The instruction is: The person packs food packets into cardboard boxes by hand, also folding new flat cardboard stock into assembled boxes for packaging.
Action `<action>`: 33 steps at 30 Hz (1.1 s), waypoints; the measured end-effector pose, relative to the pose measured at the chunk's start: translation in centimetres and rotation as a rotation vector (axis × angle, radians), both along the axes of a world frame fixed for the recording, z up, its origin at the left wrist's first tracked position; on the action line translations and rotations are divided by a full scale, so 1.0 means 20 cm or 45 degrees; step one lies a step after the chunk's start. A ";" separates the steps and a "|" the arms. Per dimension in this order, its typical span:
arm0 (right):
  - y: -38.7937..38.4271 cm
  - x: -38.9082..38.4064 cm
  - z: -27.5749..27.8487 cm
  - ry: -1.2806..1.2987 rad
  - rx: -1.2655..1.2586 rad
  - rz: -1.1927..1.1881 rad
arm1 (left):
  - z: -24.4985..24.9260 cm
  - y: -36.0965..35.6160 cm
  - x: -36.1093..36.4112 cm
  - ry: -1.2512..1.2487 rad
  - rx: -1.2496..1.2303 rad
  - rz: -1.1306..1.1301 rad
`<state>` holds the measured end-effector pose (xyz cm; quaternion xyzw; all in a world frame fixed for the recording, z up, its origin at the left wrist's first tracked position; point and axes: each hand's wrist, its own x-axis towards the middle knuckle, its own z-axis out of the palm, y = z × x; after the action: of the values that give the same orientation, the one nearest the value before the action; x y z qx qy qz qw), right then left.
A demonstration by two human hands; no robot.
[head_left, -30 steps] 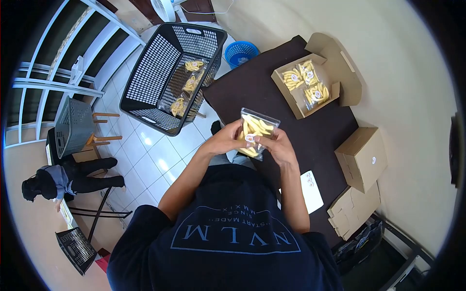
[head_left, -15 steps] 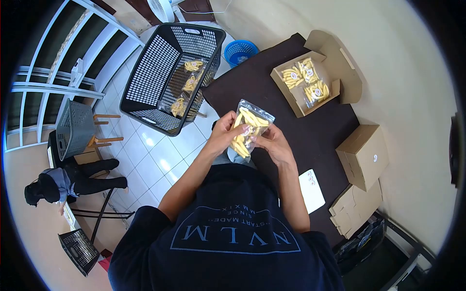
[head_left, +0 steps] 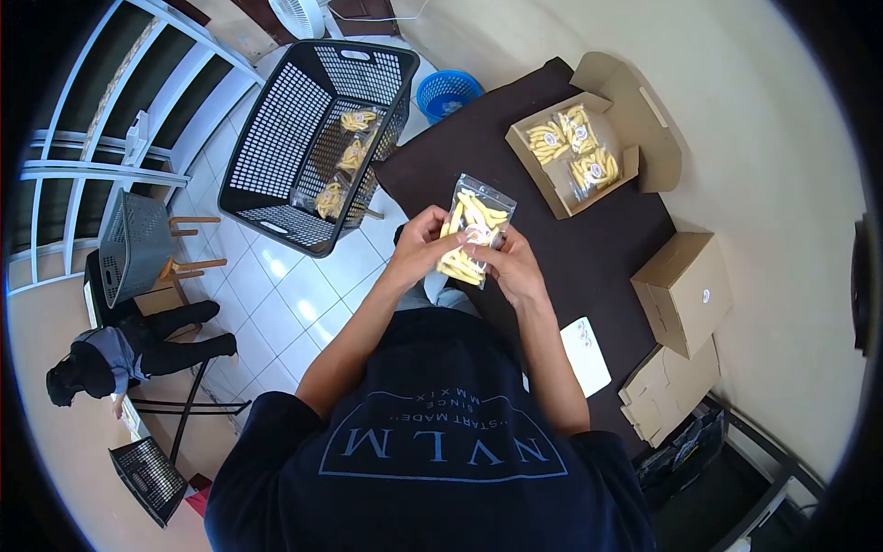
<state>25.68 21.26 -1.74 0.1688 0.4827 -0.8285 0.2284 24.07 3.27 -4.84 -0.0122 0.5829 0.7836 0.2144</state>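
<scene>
A clear plastic bag of yellow, finger-shaped pieces (head_left: 476,213) is held up between both hands, over the near edge of the dark table. On its left edge my left hand (head_left: 421,248) is closed, thumb across the front. From the right, my right hand (head_left: 511,267) grips the bag, its thumb pressed on the front near a round label. The fingers behind the bag are hidden. Similar labelled bags (head_left: 593,170) lie in an open cardboard box (head_left: 563,204) on the table. More bags (head_left: 352,155) rest in a large black crate (head_left: 276,129) at the left.
On the dark table (head_left: 543,248) stand a closed cardboard box (head_left: 676,299), a white sheet with small round marks (head_left: 586,359) and flattened cardboard (head_left: 670,391). A blue basket (head_left: 448,92) is on the floor behind. At the far left, a person (head_left: 138,354) is near a grey crate (head_left: 138,248).
The bag has turned more upright and its front faces me more squarely. My right thumb has shifted onto the bag's middle. The whole view has moved slightly.
</scene>
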 end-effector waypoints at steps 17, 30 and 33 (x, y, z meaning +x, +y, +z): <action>0.22 -0.17 0.03 0.192 0.117 0.150 | 0.02 0.14 -0.07 0.096 0.170 -0.112; 0.47 -0.49 -0.01 0.268 0.441 0.615 | -0.05 0.18 -0.06 0.073 -0.063 -0.060; 0.66 -0.66 -0.05 0.319 0.809 0.407 | -0.11 0.06 -0.05 0.063 -0.272 -0.081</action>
<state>12.58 34.39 -2.81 0.0512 0.7601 -0.6056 0.2301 23.06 4.51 -7.08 0.0028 0.6684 0.7099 0.2221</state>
